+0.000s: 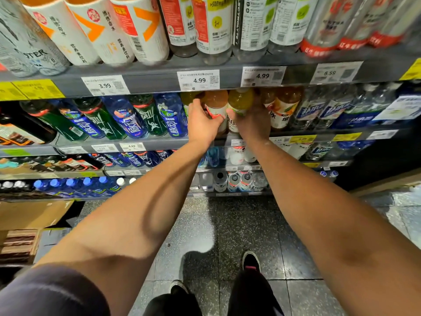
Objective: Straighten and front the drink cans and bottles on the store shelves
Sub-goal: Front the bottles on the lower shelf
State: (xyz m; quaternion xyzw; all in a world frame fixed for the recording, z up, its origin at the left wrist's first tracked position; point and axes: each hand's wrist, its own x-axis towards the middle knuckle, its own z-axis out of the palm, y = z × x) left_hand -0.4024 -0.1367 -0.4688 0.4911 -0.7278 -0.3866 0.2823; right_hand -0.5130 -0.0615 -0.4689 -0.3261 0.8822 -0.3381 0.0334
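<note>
On the second shelf (159, 142), under the 4.99 tags, the orange bottle (215, 106) is held in the left hand (201, 124), grip clamped; the yellow-green bottle (240, 103) likewise in the right hand (250, 124). Labels should be turned outward, bases drawn flush to the edge.

Head view looks forward and down (close) at store shelves (159, 144).

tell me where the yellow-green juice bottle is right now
In the head view the yellow-green juice bottle stands on the second shelf, just under the right 4.99 price tag, gripped by the right hand, with the orange bottle on its left.
</note>
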